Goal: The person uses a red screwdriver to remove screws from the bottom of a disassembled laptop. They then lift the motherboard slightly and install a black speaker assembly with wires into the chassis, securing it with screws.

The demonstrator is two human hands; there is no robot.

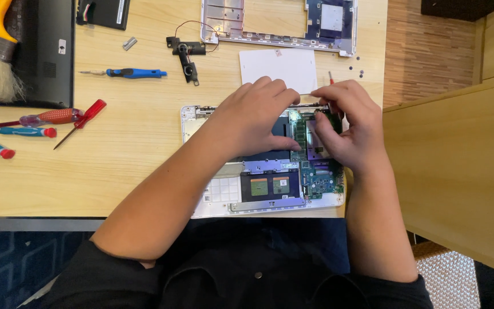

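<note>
Opened laptop base [218, 197] at the near table edge [115, 171]. Left hand [255, 117] flat on the dark battery, fingers [278, 91] together. Right hand [347, 126] pinching a small tool over the green circuit board [321, 180]. Risk, likely: tool slipping, scratching the board, from too much pressure.

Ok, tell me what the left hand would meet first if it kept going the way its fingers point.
The left hand points up and to the right, across the opened laptop base. Going straight on, it would probably meet the right hand's fingertips first, then the white card; depth is unclear.
</note>
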